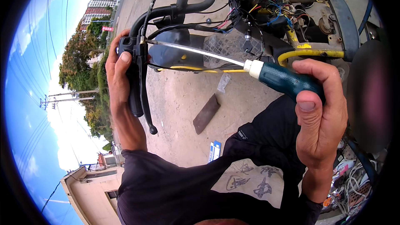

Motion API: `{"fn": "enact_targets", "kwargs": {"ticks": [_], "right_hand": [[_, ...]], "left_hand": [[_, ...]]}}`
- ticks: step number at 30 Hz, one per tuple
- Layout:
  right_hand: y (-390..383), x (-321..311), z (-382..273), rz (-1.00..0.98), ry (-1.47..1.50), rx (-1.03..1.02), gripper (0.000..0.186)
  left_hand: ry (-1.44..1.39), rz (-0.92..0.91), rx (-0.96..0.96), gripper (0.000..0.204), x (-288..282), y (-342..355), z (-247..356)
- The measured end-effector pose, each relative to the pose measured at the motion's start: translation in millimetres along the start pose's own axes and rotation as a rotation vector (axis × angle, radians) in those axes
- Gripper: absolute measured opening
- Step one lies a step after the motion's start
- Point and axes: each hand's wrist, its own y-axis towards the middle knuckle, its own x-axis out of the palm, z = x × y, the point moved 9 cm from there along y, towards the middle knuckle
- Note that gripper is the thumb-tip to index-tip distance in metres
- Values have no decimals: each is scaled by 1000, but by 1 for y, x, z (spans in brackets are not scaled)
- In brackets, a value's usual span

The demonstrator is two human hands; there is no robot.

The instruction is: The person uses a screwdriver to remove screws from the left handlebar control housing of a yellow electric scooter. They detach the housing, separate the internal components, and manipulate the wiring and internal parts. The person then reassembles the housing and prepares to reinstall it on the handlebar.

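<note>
A long screwdriver (285,79) with a dark green handle, a cream collar and a bright shaft lies in my right hand (318,129), its fingers and thumb closed round the handle. The shaft reaches left to the brake lever mount, where its tip appears to meet the lever's clamp; exact contact is too small to tell. My left hand (118,75) wraps round the black switch housing (132,46) on the handlebar, thumb on top. Below that housing hang the black rubber grip (135,96) and the black brake lever (143,87) with its ball end.
The stripped scooter has bundles of loose coloured wires (271,4), a key (248,46) in its lock and a yellow frame (312,53). A brown flat piece (207,114) and a blue-white box (214,152) lie on the ground. Tangled cables and scraps (350,191) fill the lower right.
</note>
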Motion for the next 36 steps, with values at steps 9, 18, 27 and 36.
{"fn": "enact_targets", "kwargs": {"ticks": [9,18,27,36], "right_hand": [[0,2,-11,115,39,-238,50],[-5,7,-29,20,-122,-493,35],[1,-3,-2,-18,-231,-134,59],[6,1,1,117,40,-195,55]], "left_hand": [[57,26,-29,82,-1,1,-1],[38,26,-9,78,-1,1,0],[-7,17,-9,73,-1,1,-3],[73,53,-32,85,0,2,0]]}}
